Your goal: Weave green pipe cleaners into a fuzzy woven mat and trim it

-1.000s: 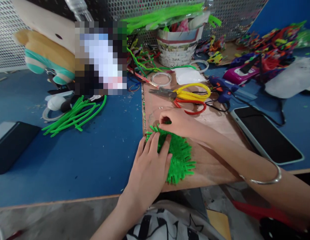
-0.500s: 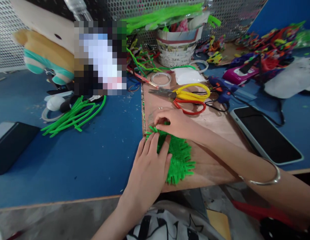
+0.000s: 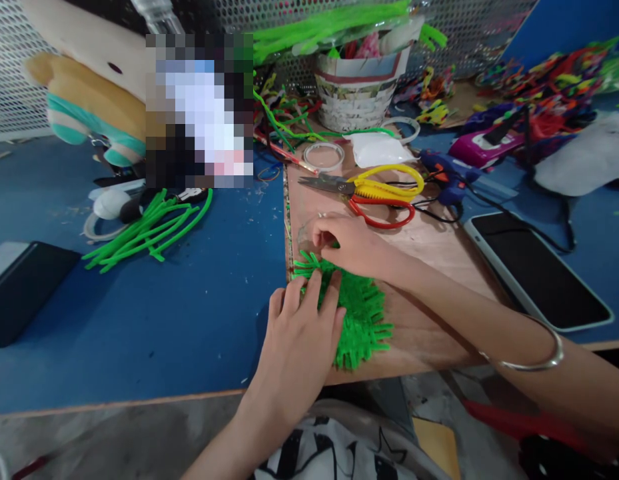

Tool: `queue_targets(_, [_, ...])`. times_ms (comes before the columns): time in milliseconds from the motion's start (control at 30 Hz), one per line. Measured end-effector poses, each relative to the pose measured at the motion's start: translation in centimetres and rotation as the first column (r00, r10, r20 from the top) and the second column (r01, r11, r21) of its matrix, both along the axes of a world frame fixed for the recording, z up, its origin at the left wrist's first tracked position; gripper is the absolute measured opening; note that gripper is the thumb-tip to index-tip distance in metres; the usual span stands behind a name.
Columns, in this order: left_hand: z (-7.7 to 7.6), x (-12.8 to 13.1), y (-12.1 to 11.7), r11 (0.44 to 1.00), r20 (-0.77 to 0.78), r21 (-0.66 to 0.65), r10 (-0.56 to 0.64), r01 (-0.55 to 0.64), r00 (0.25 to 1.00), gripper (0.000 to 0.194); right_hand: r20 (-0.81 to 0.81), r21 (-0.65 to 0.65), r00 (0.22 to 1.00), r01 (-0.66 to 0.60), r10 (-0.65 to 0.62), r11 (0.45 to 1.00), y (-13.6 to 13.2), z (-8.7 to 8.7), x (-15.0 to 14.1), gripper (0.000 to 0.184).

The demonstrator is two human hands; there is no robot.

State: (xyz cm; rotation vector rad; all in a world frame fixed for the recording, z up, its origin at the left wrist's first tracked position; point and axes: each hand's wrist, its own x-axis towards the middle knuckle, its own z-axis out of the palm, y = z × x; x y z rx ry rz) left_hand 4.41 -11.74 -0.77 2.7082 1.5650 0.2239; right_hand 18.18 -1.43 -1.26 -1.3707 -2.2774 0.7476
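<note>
Strips (image 3: 382,330) edging the green piece (image 3: 359,303) could bend if the spread left hand (image 3: 304,327) lets it slip; whether the curled right hand (image 3: 358,247) pinches one is unclear.

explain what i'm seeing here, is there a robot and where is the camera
No robot here: someone works bare-handed, and one camera worn on their head looks forward and down. The left hand rests on a fuzzy green pipe-cleaner piece; the right hand curls at its far edge, though whether it pinches anything is unclear. Beneath is a brown board on a blue table. Farther off lie scissors with yellow and red handles; a smartphone lies to the right, loose green pipe cleaners to the left.
</note>
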Motion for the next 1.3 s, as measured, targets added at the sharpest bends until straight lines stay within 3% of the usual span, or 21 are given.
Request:
queue_targets(167, [0.0, 0.0, 0.0, 1.0, -0.018, -0.011, -0.003, 0.003, 1.0, 0.039, -0.005, -0.021, 0.999, -0.047, 0.047, 0.999, -0.1, 0.2, -0.1, 0.008])
queue_targets(433, [-0.1, 0.1, 0.1, 1.0, -0.034, -0.008, -0.002, 0.002, 0.999, 0.039, 0.118, 0.025, 0.992, 0.049, -0.051, 0.999, -0.4, 0.0, -0.6, 0.003])
queue_targets(733, [-0.1, 0.1, 0.1, 1.0, -0.042, -0.01, 0.003, -0.004, 0.999, 0.04, 0.041, -0.056, 0.999, -0.025, 0.028, 0.998, 0.0, 0.3, -0.2, 0.01])
queue_targets(867, [-0.1, 0.1, 0.1, 1.0, -0.037, -0.018, 0.002, -0.003, 0.999, 0.04, -0.005, -0.051, 0.999, -0.053, 0.052, 0.997, 0.0, 0.3, -0.3, 0.003])
queue_targets(967, [-0.1, 0.1, 0.0, 1.0, -0.033, -0.017, -0.005, 0.005, 0.999, 0.04, 0.005, -0.023, 0.999, -0.038, 0.038, 0.999, -0.1, 0.3, -0.7, 0.012])
queue_targets(1100, [-0.1, 0.0, 0.0, 1.0, -0.011, -0.009, 0.004, -0.005, 1.0, 0.039, 0.051, 0.003, 0.999, -0.001, 0.001, 1.0, -0.1, 0.2, -1.1, 0.003])
queue_targets(1300, [-0.1, 0.0, 0.1, 0.998, 0.008, -0.033, 0.052, -0.052, 0.999, 0.039, 0.035, -0.013, 0.999, -0.022, 0.022, 1.0, 0.0, 0.4, -0.9, 0.013])
